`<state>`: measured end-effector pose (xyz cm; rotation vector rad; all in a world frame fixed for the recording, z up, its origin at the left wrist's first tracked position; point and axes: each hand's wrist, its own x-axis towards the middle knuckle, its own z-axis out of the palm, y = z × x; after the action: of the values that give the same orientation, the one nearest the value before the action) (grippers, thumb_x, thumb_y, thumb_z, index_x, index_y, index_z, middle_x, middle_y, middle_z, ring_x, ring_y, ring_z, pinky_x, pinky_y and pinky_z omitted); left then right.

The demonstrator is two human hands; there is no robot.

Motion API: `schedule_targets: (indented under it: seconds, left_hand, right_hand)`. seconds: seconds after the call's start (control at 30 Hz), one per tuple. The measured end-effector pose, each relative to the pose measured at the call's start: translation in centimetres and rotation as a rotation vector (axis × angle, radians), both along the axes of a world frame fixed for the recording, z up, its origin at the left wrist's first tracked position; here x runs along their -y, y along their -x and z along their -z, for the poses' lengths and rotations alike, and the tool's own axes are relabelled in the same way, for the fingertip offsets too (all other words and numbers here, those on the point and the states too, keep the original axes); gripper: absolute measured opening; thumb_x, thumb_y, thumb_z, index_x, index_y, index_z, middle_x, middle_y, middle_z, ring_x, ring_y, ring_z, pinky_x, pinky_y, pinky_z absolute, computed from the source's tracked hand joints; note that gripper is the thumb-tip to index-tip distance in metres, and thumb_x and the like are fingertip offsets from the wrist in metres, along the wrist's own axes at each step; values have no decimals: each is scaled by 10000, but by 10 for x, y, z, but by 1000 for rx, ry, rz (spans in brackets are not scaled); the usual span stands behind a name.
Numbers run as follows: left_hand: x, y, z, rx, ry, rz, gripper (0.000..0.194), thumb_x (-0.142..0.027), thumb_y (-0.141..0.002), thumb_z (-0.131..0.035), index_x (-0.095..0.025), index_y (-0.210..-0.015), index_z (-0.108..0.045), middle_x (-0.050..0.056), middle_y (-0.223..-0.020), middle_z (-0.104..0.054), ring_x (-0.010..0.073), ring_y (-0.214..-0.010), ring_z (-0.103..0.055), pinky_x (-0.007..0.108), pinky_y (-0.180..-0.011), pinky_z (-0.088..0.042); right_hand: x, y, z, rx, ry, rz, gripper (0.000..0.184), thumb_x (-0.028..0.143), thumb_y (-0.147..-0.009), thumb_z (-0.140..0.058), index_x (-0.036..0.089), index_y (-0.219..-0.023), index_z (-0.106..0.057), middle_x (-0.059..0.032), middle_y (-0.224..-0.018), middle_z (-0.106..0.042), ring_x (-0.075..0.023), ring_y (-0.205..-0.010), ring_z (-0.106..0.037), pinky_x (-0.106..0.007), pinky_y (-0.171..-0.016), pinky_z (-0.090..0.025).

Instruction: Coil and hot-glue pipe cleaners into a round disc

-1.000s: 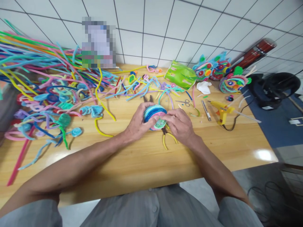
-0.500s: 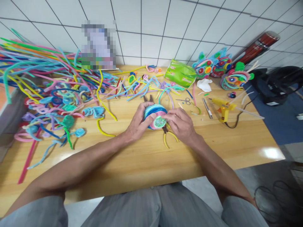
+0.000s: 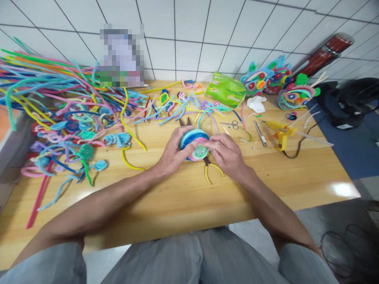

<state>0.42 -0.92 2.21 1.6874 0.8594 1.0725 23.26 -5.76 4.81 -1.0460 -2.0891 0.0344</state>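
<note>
Grasping an apparently mostly banded ball (image 3: 193, 137) in the left hand (image 3: 173, 155), pinching its edge beside the seemingly unfinished green patch (image 3: 201, 153) with the right hand (image 3: 227, 155).

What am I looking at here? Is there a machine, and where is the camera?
There is no robot here, just a person working bare-handed. Every picture comes from one camera worn on that person's head, looking forward and down. The left hand holds a round craft striped in blue and pink. The right hand has its fingertips at the craft's edge; whether they pinch anything is too small to tell. On the wooden table are pliers, scissors, a yellow glue gun and a green packet, with a large heap of fuzzy sticks on the left.
</note>
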Motion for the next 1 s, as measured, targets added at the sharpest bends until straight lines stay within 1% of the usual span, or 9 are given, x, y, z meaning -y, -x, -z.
schedule_targets:
  seconds: [0.17, 0.3, 0.4, 0.47, 0.53, 0.63, 0.77, 0.9, 1.0]
  left_hand:
    - [3, 0, 1, 73, 118, 33, 546, -674, -1075, -571, -268, -1436, -626, 116, -1456, -670, 297, -1424, -615, 513, -1259, -490]
    - [-3, 0, -4, 29, 81, 65, 614, -672, -1002, -707, -268, -1459, -636, 107, -1489, -672, 297, -1392, -642, 491, -1233, -513]
    - [-8, 0, -6, 2, 48, 81, 572, -626, -981, -748, -247, -1405, -680, 100, -1400, -723, 285, -1293, -697, 459, -1155, -564]
    - [-9, -1, -5, -3, 23, 55, 528, -600, -972, -759, -237, -1351, -703, 92, -1332, -746, 281, -1240, -714, 454, -1124, -578]
    - [-9, 0, -4, -4, 16, 9, 493, -578, -976, -752, -236, -1328, -701, 86, -1306, -748, 279, -1227, -714, 459, -1124, -578]
    - [-5, 1, -2, -14, 30, -30, 478, -562, -1000, -721, -235, -1345, -671, 92, -1336, -724, 280, -1268, -693, 469, -1165, -557]
    - [-1, 3, -3, 4, 52, 7, 507, -606, -1038, -667, -237, -1383, -624, 108, -1368, -698, 286, -1320, -662, 487, -1203, -530]
    - [-2, 5, -3, 72, 90, 72, 516, -662, -1082, -568, -248, -1387, -610, 102, -1372, -698, 278, -1315, -667, 471, -1189, -538]
    - [-5, 6, -2, 79, 100, 92, 555, -695, -1052, -615, -249, -1381, -601, 94, -1366, -708, 268, -1266, -684, 451, -1145, -559]
  right_hand:
    - [0, -2, 0, 25, -57, 21, 320, 113, -1072, -589, 297, -1220, -806, -68, -1090, -769, -211, -974, -719, -377, -850, -594]
    - [0, -1, -1, -1, -31, -5, 348, 111, -1069, -597, 319, -1248, -811, -57, -1085, -774, -207, -987, -724, -378, -876, -602]
    - [1, 0, -1, -7, -14, -21, 346, 118, -1065, -614, 325, -1255, -816, -59, -1086, -780, -211, -1006, -734, -385, -901, -610]
    - [2, 0, -1, -3, -16, -13, 339, 126, -1064, -621, 325, -1258, -815, -63, -1100, -781, -216, -1021, -739, -393, -913, -617]
    - [2, 0, 0, 1, -19, -1, 334, 125, -1062, -620, 324, -1250, -813, -64, -1102, -782, -218, -1017, -742, -399, -915, -622]
    - [2, 1, 0, -1, -23, 6, 334, 110, -1062, -610, 314, -1239, -806, -64, -1103, -781, -211, -1000, -746, -388, -892, -624]
    - [2, 2, 1, -31, -51, -10, 343, 93, -1056, -615, 297, -1260, -801, -67, -1101, -775, -204, -991, -742, -369, -869, -620]
    - [3, 3, 1, -42, -24, 3, 360, 94, -1063, -600, 311, -1261, -807, -65, -1112, -773, -207, -1011, -746, -376, -877, -621]
    - [3, 3, 2, -46, -27, 7, 352, 99, -1064, -604, 306, -1267, -805, -68, -1105, -770, -208, -1001, -742, -372, -867, -621]
